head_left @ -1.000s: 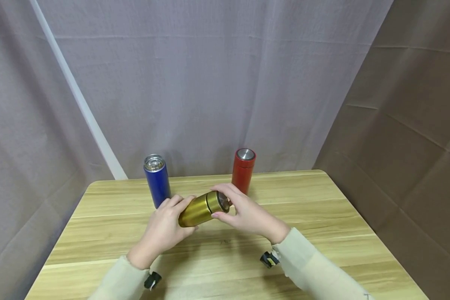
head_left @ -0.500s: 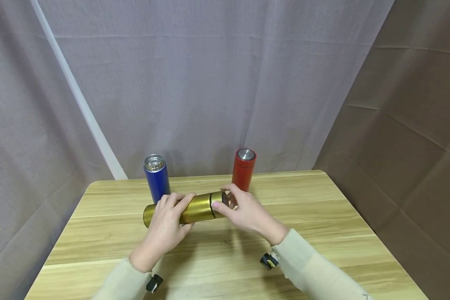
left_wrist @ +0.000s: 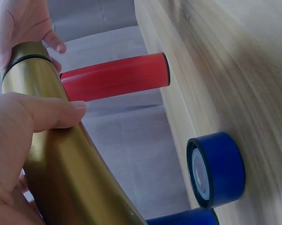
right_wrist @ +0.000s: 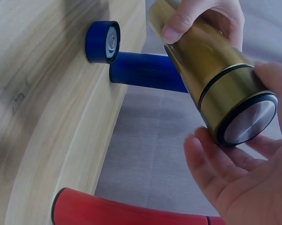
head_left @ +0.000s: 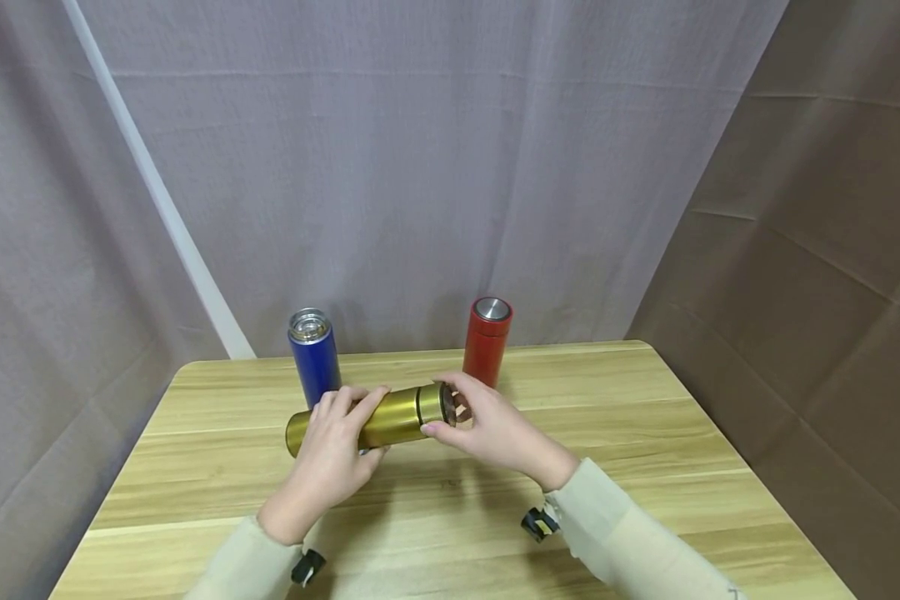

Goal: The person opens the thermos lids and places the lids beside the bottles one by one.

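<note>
My left hand (head_left: 328, 450) grips the body of a gold thermos flask (head_left: 393, 417), which lies almost level above the table with its capped end to the right. At that end my right hand (head_left: 498, 429) has thumb and fingertips round the gold lid (right_wrist: 227, 105), whose dark seam against the body shows no gap. The steel disc on the lid's top faces my right palm. Behind my left hand stands a blue thermos flask (head_left: 317, 367) without its lid. A blue lid (left_wrist: 225, 168) sits inside-up on the table near it, mostly hidden in the head view.
A red thermos flask (head_left: 486, 346) with its lid on stands upright beyond my right hand. All of this is on a wooden table (head_left: 630, 433), with a grey curtain (head_left: 420, 183) behind its far edge and a brown one at the right.
The gold flask has turned from pointing partly toward the head camera to lying sideways, its base now showing left of my left hand. My right fingers have spread and regripped round the lid.
</note>
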Tool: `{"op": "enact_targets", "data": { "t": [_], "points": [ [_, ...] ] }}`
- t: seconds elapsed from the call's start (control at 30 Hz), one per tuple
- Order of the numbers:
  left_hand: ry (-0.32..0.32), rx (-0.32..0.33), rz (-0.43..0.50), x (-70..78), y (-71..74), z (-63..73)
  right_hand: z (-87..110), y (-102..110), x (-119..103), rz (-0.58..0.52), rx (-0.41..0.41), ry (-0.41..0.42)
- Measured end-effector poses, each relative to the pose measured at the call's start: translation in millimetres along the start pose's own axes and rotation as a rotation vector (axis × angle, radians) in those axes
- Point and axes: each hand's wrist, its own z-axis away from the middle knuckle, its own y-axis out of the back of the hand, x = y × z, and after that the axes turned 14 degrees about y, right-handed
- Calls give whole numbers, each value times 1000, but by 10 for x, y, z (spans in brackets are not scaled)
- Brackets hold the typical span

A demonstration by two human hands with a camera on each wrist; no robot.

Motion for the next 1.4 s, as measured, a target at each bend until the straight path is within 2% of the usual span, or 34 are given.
{"op": "enact_targets", "data": {
  "t": [0.13,0.27,0.67,0.87,1.03,1.2,1.4],
  "points": [
    [17,-17,-8,1,3,4,16,4,-13,62,-10,54],
    [28,-24,0,5,-5,11,28,-2,-17,63,-7,73],
    [-10,-6,6,3,-54,43,27,-23,-16,-10,55,-147],
    [-39,15,-5,5,-60,43,36,-29,-27,33,37,-207],
    [-48,35,-3,0,-67,39,47,-39,-13,12,50,-170],
    [-56,39,-2,2,-70,31,57,-37,15,-11,49,-86],
    [-40,23,-2,20,-63,30,89,-10,3,94,23,61]
  ]
}}
